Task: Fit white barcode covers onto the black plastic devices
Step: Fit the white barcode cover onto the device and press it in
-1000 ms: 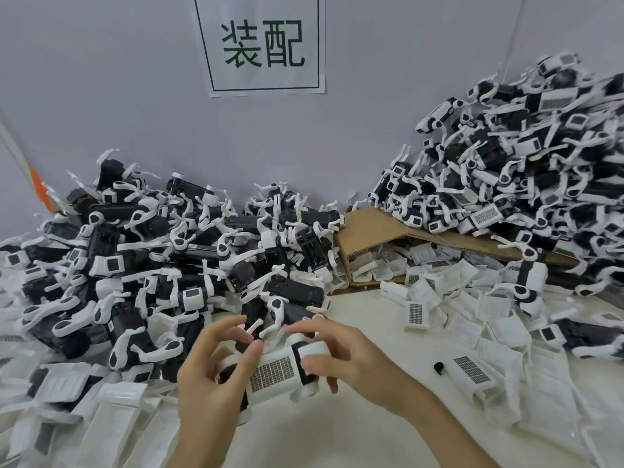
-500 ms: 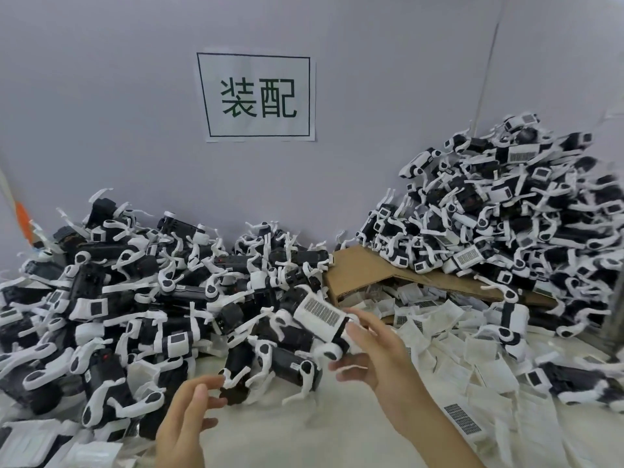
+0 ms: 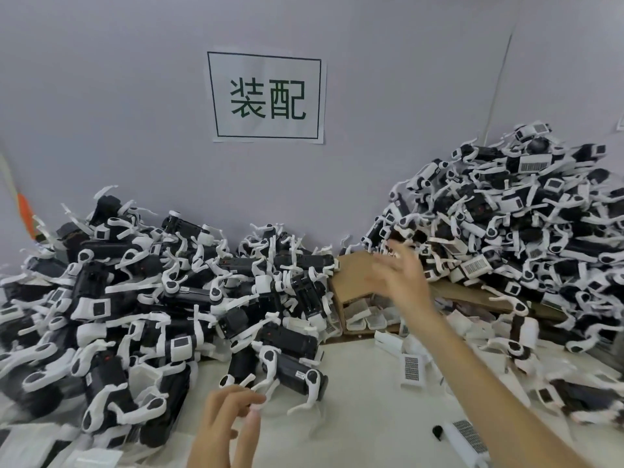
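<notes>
My right hand [image 3: 401,282] is raised and stretched toward the tall right heap of black devices with white barcode covers [image 3: 526,231]; its fingers are spread and hold nothing. My left hand [image 3: 229,423] hovers low at the front with loosely bent fingers, empty, just before a black device [image 3: 297,369] with white curved legs on the white table [image 3: 358,417]. A large heap of black devices [image 3: 135,298] fills the left. Loose white barcode covers [image 3: 412,368] lie to the right of centre.
A brown cardboard piece [image 3: 351,275] leans between the two heaps, with white covers under it. A paper sign [image 3: 267,96] with green characters hangs on the grey wall. Another cover with a black cap [image 3: 462,437] lies near my right forearm.
The covered device my right hand was holding is gone from it; the hand now reaches open toward the right heap. My left hand has let go and dropped low. The view has tilted up.
</notes>
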The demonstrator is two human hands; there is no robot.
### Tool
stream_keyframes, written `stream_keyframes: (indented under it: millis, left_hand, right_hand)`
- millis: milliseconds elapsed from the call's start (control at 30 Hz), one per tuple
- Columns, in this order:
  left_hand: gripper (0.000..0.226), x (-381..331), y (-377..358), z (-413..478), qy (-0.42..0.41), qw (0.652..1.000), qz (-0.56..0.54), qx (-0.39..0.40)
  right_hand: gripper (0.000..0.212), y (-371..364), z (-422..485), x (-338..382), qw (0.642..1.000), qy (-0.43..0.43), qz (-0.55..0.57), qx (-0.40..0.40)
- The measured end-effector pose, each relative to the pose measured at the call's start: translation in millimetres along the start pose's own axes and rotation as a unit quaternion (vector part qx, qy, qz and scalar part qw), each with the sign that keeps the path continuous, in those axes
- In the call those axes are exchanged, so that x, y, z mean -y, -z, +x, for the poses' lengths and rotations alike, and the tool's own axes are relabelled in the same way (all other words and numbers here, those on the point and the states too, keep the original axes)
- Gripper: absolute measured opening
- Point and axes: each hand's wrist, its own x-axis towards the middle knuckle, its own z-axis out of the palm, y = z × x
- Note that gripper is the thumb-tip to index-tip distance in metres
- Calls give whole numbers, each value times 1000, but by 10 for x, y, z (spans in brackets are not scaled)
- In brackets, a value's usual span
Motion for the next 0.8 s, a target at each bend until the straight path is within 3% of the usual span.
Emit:
stream_keyframes:
  millis: [100, 200, 300, 400, 467, 633, 700, 800]
  left_hand:
    - [28, -9, 4, -46, -19, 1000, -1, -12]
    - [32, -27, -6, -115, -18, 1000, -1, 12]
    - [23, -12, 4, -108, 12, 998, 10, 58]
    - [11, 50, 2, -95, 35, 994, 30, 98]
    - [20, 101, -10, -102, 43, 993, 45, 103]
    - [26, 165, -47, -119, 50, 991, 55, 115]
    - [41, 201, -54, -112, 45, 989, 65, 122]
    - [76, 305, -66, -96, 13, 979, 114, 169]
  right_hand:
    - [41, -247, -780, -356, 998, 1, -5, 55]
    - [55, -466, -1358, -527, 983, 26, -66, 171]
    - [65, -652, -1587, -673, 932, 111, -233, 255]
    - [41, -696, -1628, -762, 922, 165, -273, 222]
    - [27, -683, -1618, -797, 930, 179, -259, 190]
    - [26, -567, -1573, -758, 962, 186, -182, 82]
    - [28, -514, -1562, -707, 968, 186, -154, 62]
    - [19, -494, -1602, -585, 968, 191, -118, 113]
